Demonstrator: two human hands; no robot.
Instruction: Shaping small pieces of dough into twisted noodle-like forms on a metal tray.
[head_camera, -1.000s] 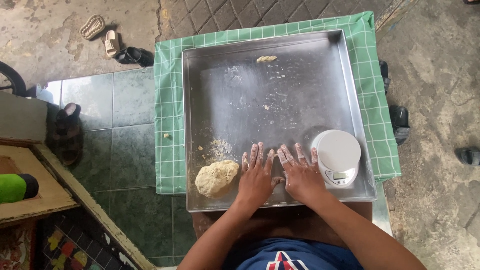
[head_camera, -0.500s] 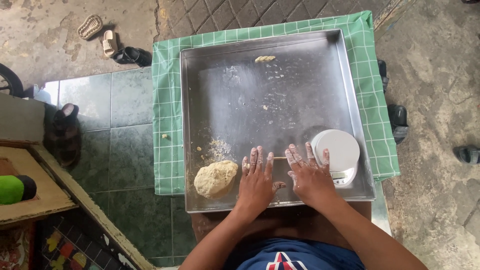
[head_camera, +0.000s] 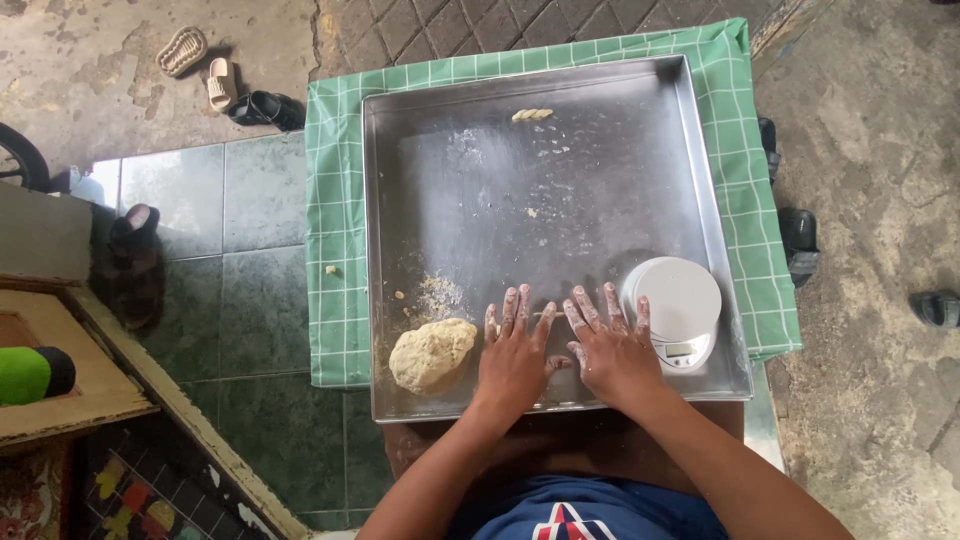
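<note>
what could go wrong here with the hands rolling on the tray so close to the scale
The right hand lies flat right beside the white scale; a wider sweep may knock it or dust it with flour. The left hand works close to the dough lump, which it might bump. Both hands are near the tray's front edge, so whatever is rolled beneath them may catch against the rim.

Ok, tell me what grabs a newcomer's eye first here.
Two floury hands, left hand and right hand, lie flat, side by side, at the near edge of a big steel tray. A dough lump sits to their left, a round white scale to their right.
</note>
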